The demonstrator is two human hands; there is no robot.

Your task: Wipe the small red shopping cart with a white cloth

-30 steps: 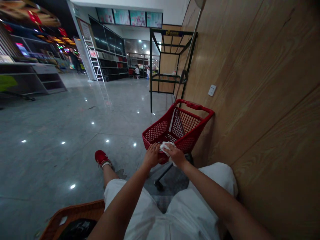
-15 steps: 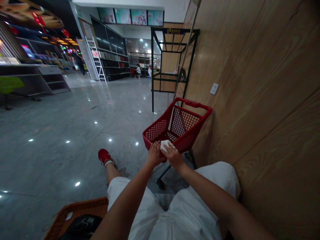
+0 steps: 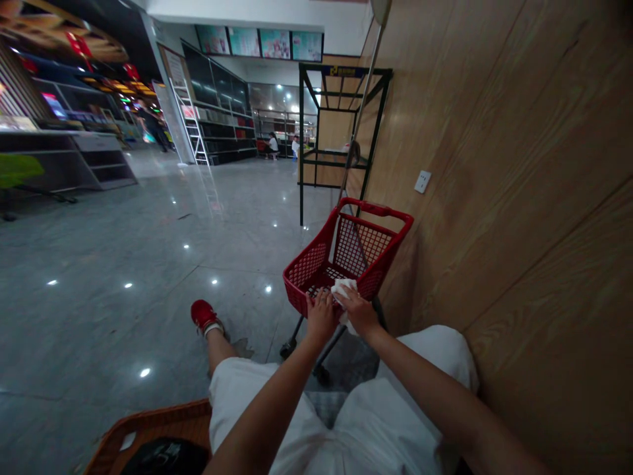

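Note:
A red plastic shopping cart point(image 3: 309, 267) with grid sides stands on wheels in front of my knees. My left hand point(image 3: 321, 316) grips its near rim, fingers hooked over the top edge. Just to the right, my right hand point(image 3: 360, 312) is closed on a white cloth point(image 3: 344, 287), pressed over the same rim. Part of the cloth hangs down outside the cart below my fingers. My palms hide some of the near rim.
A wood-panelled wall point(image 3: 519, 218) with a socket point(image 3: 422, 181) runs along the right. Behind the cart stands a dark metal frame point(image 3: 302, 145) with a long pole leaning by it. An orange-brown basket point(image 3: 123, 429) holding a black bag point(image 3: 165, 456) sits lower left.
Both hands have moved a little to the right along the near rim, the cloth going with the right hand. The cart has turned slightly.

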